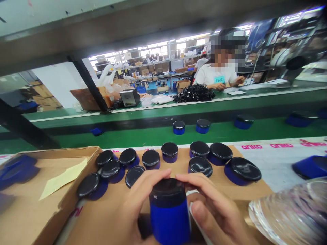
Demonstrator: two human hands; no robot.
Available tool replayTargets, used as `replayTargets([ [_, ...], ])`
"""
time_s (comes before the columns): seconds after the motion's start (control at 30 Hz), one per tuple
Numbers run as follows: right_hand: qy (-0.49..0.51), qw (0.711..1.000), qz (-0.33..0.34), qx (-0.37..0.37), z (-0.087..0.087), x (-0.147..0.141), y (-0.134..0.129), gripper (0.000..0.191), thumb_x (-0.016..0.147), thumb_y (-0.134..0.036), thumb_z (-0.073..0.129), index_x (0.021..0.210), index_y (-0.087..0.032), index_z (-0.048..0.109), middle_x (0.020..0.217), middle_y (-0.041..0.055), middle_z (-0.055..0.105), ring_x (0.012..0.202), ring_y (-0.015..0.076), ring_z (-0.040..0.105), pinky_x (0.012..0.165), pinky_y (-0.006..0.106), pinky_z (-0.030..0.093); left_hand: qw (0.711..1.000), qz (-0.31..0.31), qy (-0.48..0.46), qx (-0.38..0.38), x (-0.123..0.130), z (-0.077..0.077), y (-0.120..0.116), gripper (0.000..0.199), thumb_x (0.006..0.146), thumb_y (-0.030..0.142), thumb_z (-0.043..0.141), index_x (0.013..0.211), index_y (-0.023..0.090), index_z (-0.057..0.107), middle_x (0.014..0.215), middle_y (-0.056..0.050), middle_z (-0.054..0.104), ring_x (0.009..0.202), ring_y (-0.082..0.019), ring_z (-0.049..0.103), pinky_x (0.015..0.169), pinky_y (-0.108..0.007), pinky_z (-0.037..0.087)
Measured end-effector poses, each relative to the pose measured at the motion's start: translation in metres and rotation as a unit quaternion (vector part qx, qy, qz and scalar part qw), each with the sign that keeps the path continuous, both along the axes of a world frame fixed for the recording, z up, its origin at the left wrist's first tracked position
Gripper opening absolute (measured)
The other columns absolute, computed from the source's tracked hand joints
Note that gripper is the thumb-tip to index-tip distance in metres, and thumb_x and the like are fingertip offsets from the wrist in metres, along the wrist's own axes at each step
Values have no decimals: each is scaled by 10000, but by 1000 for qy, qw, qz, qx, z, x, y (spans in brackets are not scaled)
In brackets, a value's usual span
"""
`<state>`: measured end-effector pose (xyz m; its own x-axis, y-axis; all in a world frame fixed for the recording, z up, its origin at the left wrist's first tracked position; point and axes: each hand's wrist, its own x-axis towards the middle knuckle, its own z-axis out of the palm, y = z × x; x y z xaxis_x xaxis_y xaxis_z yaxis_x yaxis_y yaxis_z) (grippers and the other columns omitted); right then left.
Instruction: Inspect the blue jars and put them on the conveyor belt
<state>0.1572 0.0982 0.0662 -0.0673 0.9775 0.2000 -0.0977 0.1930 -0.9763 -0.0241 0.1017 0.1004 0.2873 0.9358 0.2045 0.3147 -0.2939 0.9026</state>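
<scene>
Both hands hold one blue jar (170,217) with a black lid, close to the camera at the bottom middle. My left hand (133,204) wraps its left side, fingertips on the lid's rim. My right hand (213,211) grips the right side, fingers over the lid's edge. Just beyond them, several more blue jars with black lids (150,158) stand on a flat sheet of cardboard (255,190).
An open cardboard box (51,190) with a yellow slip sits at left. Clear plastic (293,214) lies at the bottom right. Jars (203,126) ride the green conveyor belt (143,136). A person in a white shirt (217,76) works across it beside a pile of black cables (194,93).
</scene>
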Motion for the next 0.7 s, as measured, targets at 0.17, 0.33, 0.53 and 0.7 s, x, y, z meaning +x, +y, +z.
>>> replayTargets([
  [0.17, 236, 951, 98, -173, -1, -7, 0, 597, 647, -503, 924, 1187, -396, 691, 1200, -30, 743, 1071, 128, 713, 952, 200, 533, 982, 42, 88, 163, 3, -15, -5, 792, 847, 237, 690, 1519, 460, 334, 1268, 39, 601, 1165, -187, 571, 1022, -249, 403],
  [0.33, 366, 878, 198, -236, -2, -6, 3, 451, 818, -496, 786, 1250, -419, 684, 1182, -39, 764, 1049, 150, 744, 863, 209, 556, 994, 7, -1, 113, 3, -29, -5, 647, 969, 351, 533, 1569, 321, 293, 1345, -98, 602, 1257, -276, 592, 1061, -384, 467],
  [0.53, 365, 885, 181, -224, -6, -4, 10, 379, 799, -475, 804, 1168, -436, 727, 1140, -28, 781, 1196, 238, 687, 1118, 391, 443, 985, -5, -106, 137, 7, -30, -2, 517, 998, 296, 506, 1499, 394, 420, 1305, 55, 688, 1272, -145, 594, 1153, -225, 362],
  [0.7, 242, 945, 125, -181, 1, 1, -1, 627, 769, -625, 779, 1333, -413, 606, 1396, -11, 652, 1385, 246, 531, 1185, 405, 376, 965, 53, -101, 236, 7, -28, 3, 441, 1008, 232, 509, 1439, 316, 541, 1201, 44, 717, 1142, -125, 619, 1064, -198, 412],
])
